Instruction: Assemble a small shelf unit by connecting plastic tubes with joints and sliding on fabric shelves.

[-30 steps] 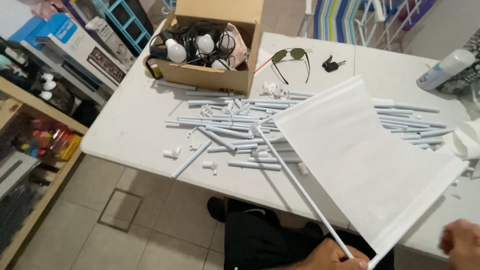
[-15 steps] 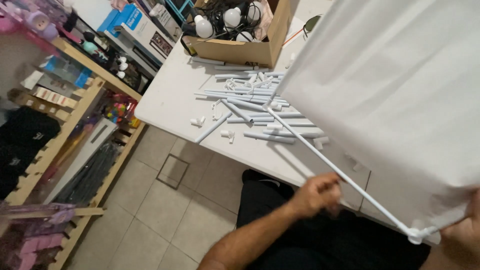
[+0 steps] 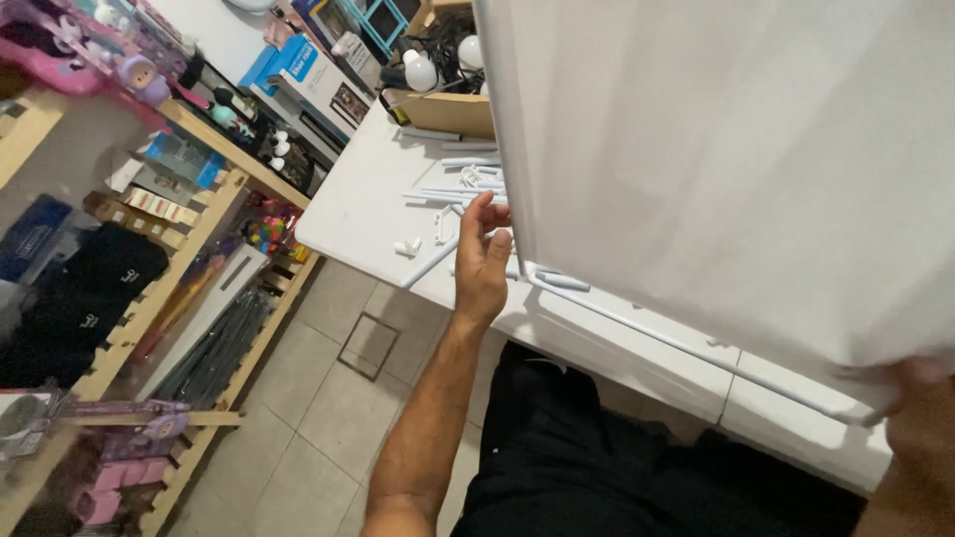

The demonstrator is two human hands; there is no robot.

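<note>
Here the white fabric panel fills the upper right of the head view, held up close to the camera and hiding most of the bench behind it. The left hand sits at the panel's left edge, at about nine o'clock from the panel's middle, fingers raised and curled against the vertical white rod that runs along that edge; it looks closed around the rod near the lower corner, though the fingertips are partly hidden by the cloth. A second thin white rod runs from just beside that hand toward four o'clock, below the panel's bottom edge, ending at the right hand. Only a blurred part of the right hand shows at the frame's right edge, pressed against the panel's lower corner; whether it is open or closed cannot be told.

At eleven o'clock from the left hand, loose white tubes and small connectors lie on the bench, and beyond them at twelve o'clock stands a cardboard box with white bulbs. Wooden shelves stand at nine o'clock, well apart.
</note>
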